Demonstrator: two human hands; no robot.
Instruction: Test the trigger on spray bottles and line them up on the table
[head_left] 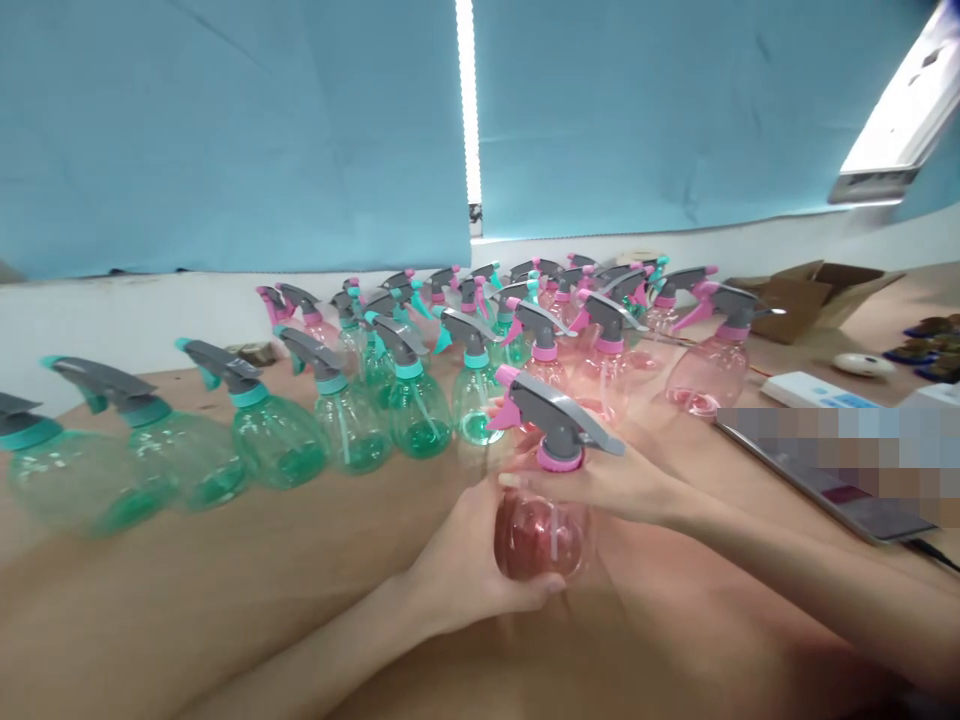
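left grip: wrapped wide around pink spray bottle | right grip: curled about neck

And nothing legible here: the screen of the tablet-like device dissolves into blocks, and the blue patch beside it is too small to read.

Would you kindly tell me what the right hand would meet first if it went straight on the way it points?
Probably the green bottle just beyond the held pink bottle: the right hand points leftward and away, above the left hand. Depth is unclear, though.
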